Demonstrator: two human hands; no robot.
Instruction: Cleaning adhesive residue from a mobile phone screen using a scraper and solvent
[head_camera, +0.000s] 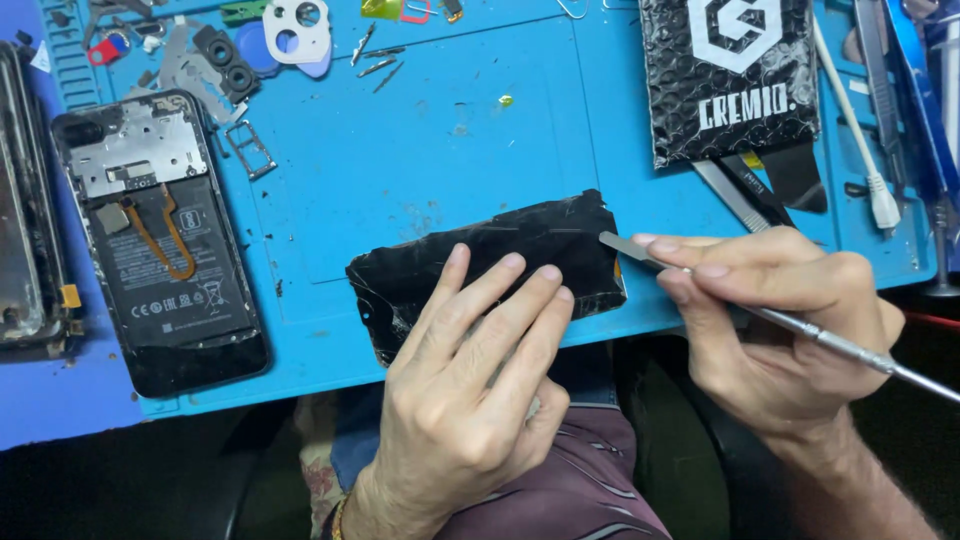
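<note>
Left hand (470, 380) lay flat, fingers spread, pinning the black panel (490, 265) to the blue mat (400, 150) on the bench, nothing clasped. Right hand (770, 310) had its grip closed pencil-style on a metal spudger (800, 325), tip touching the panel's right end. Panel's long axis ran left-right (slightly tilted), lying leftward of the right grip; opened phone (160, 240) sat well left.

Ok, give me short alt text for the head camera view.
A left hand presses flat on a cracked black phone panel on a blue work mat, while the right hand holds a thin metal pry tool at its right edge. An opened phone lies at left.
</note>
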